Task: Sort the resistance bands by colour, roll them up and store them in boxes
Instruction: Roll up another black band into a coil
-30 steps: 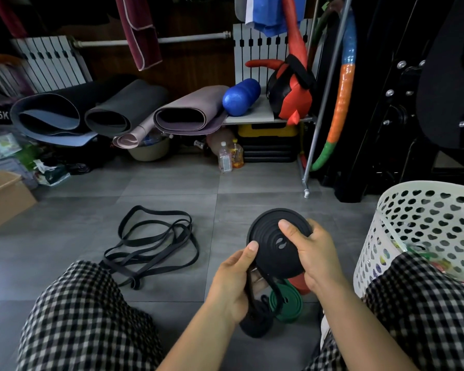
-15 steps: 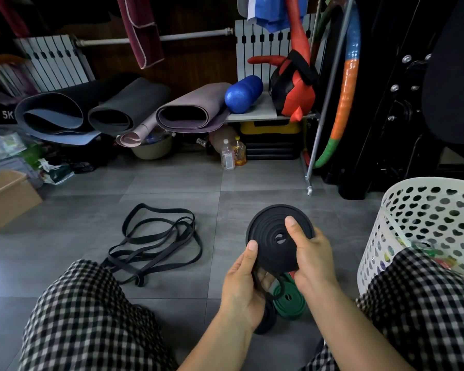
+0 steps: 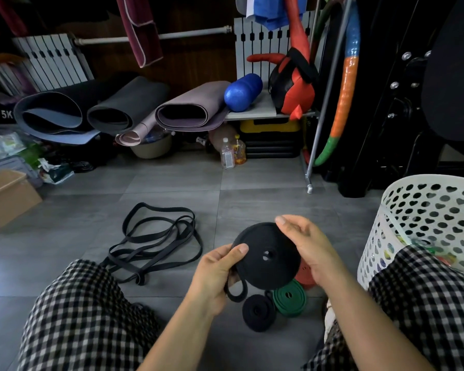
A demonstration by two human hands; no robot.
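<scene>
Black rolled rubber resistance band (image 3: pixel 268 271) held mid-air, loose tail (image 3: pixel 235 291) lower-left.
Pinched at left rim by left hand (image 3: pixel 214 274); right hand (image 3: pixel 311 250) grip untellable.

You're working in dim, soft light. The grey floor (image 3: pixel 172 188) is brightest at the near left, while the far wall and the black frame (image 3: pixel 386 103) on the right sink into near-black. The rolled black band (image 3: pixel 268 258) shows little surface detail. Your right hand (image 3: pixel 306 245) smears at the fingertips (motion blur), and your left hand (image 3: pixel 214 274) is sharper. The wide lens bows the metal pole (image 3: pixel 324 103).
</scene>
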